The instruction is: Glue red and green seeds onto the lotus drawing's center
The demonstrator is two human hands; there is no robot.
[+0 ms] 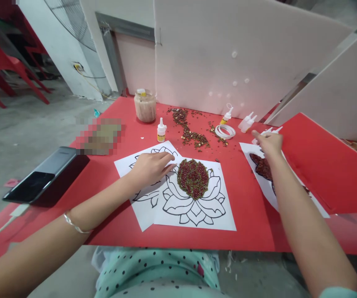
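Observation:
My left hand [155, 167] lies with fingers spread over two overlapping white sheets, holding nothing. The upper sheet [229, 217] has a black flower outline, its centre covered with red and green beans [193, 178]. Part of another outline shows on the lower sheet [142, 217]. At the right, my right hand [269, 142] reaches over another sheet [245, 149] bearing a dark red-brown filled shape [262, 167]. Its fingers are by some small white-tipped bottles [271, 131]; whether they grip one is unclear.
Loose beans [193, 134] lie behind the sheets. Near them are a jar [145, 106], a glue bottle [161, 130], another bottle [227, 114], clear bottles [247, 123] and a white tape roll [225, 131]. A phone [35, 186] leans on a dark stand at left. White panels [228, 54] rise behind.

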